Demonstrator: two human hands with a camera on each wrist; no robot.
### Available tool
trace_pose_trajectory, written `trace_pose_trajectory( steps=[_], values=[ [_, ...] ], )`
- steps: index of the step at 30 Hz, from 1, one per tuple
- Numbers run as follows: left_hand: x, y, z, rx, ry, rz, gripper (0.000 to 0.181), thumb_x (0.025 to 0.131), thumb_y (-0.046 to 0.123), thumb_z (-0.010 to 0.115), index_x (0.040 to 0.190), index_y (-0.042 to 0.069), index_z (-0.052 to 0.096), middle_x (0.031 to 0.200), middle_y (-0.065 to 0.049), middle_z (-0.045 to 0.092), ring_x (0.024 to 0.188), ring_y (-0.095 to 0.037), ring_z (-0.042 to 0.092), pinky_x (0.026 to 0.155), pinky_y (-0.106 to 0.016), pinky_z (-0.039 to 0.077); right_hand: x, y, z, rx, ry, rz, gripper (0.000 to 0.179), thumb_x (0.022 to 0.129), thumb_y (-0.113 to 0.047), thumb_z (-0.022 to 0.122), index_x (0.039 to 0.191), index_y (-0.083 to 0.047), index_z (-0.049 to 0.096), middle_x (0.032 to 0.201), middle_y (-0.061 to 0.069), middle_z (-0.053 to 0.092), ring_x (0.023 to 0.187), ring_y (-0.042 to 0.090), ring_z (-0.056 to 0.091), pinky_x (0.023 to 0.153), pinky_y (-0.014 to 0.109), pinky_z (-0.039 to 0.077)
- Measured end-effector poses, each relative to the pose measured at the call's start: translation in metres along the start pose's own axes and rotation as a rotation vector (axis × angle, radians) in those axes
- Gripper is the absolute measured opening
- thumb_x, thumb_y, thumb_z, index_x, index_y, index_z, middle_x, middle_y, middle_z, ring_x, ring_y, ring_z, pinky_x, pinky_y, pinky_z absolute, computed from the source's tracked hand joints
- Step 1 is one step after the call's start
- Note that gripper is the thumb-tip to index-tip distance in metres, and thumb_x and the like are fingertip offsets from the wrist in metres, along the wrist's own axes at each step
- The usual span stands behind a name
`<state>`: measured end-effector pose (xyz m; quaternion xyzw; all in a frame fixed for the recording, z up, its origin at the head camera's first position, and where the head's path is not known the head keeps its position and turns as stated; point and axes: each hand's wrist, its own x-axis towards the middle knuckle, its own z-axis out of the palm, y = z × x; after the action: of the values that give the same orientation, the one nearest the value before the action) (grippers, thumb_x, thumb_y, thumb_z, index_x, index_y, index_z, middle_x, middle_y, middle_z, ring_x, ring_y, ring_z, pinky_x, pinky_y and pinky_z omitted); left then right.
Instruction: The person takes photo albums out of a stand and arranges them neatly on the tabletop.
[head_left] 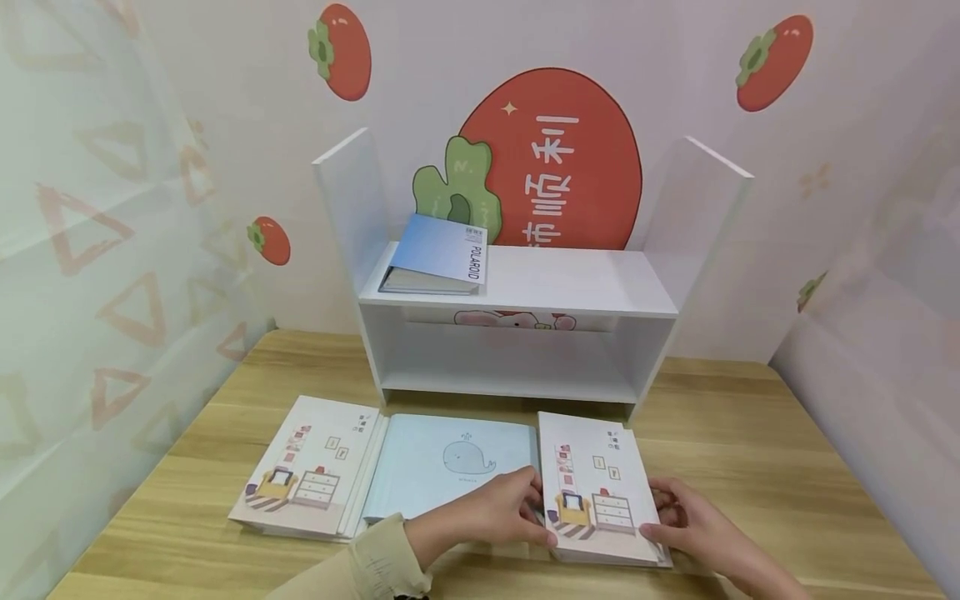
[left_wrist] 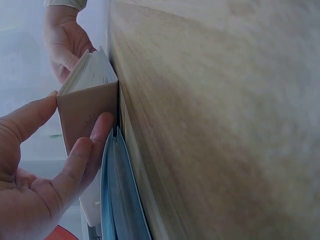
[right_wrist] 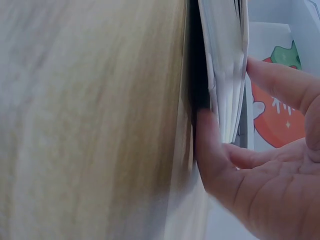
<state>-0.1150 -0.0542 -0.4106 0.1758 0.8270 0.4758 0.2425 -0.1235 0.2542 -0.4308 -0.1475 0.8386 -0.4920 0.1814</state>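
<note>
A white photo album [head_left: 596,492] with a drawn armchair and drawers on its cover lies at the front right of the table, between both hands. My left hand [head_left: 504,510] holds its spine side, with the thumb at the cover's edge and fingertips against the brown spine [left_wrist: 87,112]. At the opposite side, my right hand [head_left: 693,527] pinches the page edge, thumb on top and a finger [right_wrist: 209,135] under the lower cover. In the right wrist view the near edge of the album [right_wrist: 225,75] is lifted off the table, leaving a dark gap.
A light blue whale album [head_left: 457,467] lies left of the held one, and a second white album [head_left: 307,467] beyond it. Behind them stands a white two-level shelf [head_left: 517,392]; a blue POLAROID album [head_left: 438,250] lies on its upper board. Printed walls surround the wooden table [head_left: 720,433].
</note>
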Motion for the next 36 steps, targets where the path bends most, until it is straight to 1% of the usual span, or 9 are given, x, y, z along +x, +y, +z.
trace_pose_trajectory(
  steps=[5,12,14,16,19,27,30,34,36],
  values=[
    [0.001,-0.001,0.000,0.003,0.008,0.001,0.040,0.081,0.010,0.081,0.109,0.013,0.053,0.108,-0.008,0.073,0.081,-0.007,0.067,0.076,-0.020,0.053,0.001,-0.009,-0.001,-0.043,0.018,0.046,0.066,0.087,-0.007,0.073,0.133,0.023,0.036,0.109,0.016,0.058,0.084,0.005,0.054,0.071,0.019,0.048],
    [0.000,0.002,-0.003,0.010,0.003,0.001,0.040,0.082,0.012,0.081,0.110,0.013,0.053,0.109,-0.008,0.072,0.081,-0.007,0.067,0.075,-0.020,0.053,0.006,-0.019,-0.003,-0.101,0.004,0.077,0.065,0.086,-0.009,0.075,0.132,0.022,0.040,0.112,0.016,0.057,0.094,0.018,0.053,0.073,0.018,0.047],
    [0.000,0.003,-0.003,0.015,0.003,0.003,0.040,0.082,0.012,0.081,0.110,0.013,0.053,0.109,-0.008,0.072,0.081,-0.006,0.066,0.075,-0.020,0.052,0.007,-0.021,-0.003,-0.128,-0.002,0.073,0.066,0.085,-0.009,0.076,0.132,0.022,0.041,0.108,0.013,0.055,0.092,0.016,0.050,0.072,0.018,0.045],
    [-0.001,0.004,-0.003,0.016,0.003,0.004,0.040,0.082,0.012,0.081,0.109,0.013,0.053,0.109,-0.008,0.072,0.081,-0.006,0.066,0.075,-0.020,0.052,0.008,-0.021,-0.004,-0.142,-0.016,0.044,0.065,0.084,-0.008,0.076,0.131,0.023,0.042,0.104,0.012,0.052,0.088,0.013,0.048,0.070,0.018,0.043],
    [-0.001,0.004,-0.003,0.016,0.010,0.005,0.039,0.082,0.012,0.081,0.109,0.013,0.053,0.110,-0.009,0.072,0.081,-0.006,0.067,0.074,-0.020,0.052,0.009,-0.021,-0.005,-0.141,-0.029,0.018,0.065,0.084,-0.006,0.076,0.130,0.024,0.042,0.100,0.010,0.049,0.084,0.010,0.045,0.068,0.019,0.040],
    [-0.001,0.002,-0.003,-0.001,0.025,-0.011,0.040,0.081,0.013,0.082,0.111,0.011,0.055,0.112,-0.010,0.071,0.084,-0.010,0.068,0.076,-0.021,0.054,0.011,-0.015,-0.004,-0.112,-0.023,0.039,0.066,0.083,-0.007,0.077,0.131,0.024,0.042,0.101,0.010,0.050,0.084,0.011,0.046,0.068,0.019,0.042],
    [-0.002,0.000,-0.003,-0.021,0.033,-0.012,0.042,0.081,0.013,0.082,0.116,0.007,0.059,0.114,-0.011,0.071,0.088,-0.014,0.071,0.078,-0.022,0.055,0.011,-0.015,-0.003,-0.112,-0.023,0.038,0.066,0.084,-0.008,0.077,0.130,0.024,0.043,0.100,0.010,0.049,0.083,0.010,0.046,0.067,0.019,0.041],
    [-0.003,-0.003,-0.004,-0.066,0.046,0.012,0.050,0.081,0.011,0.081,0.125,-0.002,0.061,0.113,-0.013,0.074,0.092,-0.019,0.074,0.078,-0.022,0.058,0.009,-0.016,-0.003,-0.113,-0.019,0.076,0.066,0.085,-0.011,0.076,0.131,0.023,0.044,0.100,0.009,0.050,0.085,0.012,0.047,0.067,0.019,0.041],
    [-0.004,-0.004,-0.006,-0.094,0.050,0.023,0.051,0.083,0.011,0.079,0.128,-0.005,0.061,0.112,-0.014,0.074,0.095,-0.021,0.074,0.078,-0.023,0.059,0.008,-0.017,-0.003,-0.112,-0.016,0.089,0.066,0.085,-0.011,0.076,0.132,0.022,0.044,0.101,0.009,0.050,0.085,0.014,0.048,0.068,0.019,0.042]
  ],
)
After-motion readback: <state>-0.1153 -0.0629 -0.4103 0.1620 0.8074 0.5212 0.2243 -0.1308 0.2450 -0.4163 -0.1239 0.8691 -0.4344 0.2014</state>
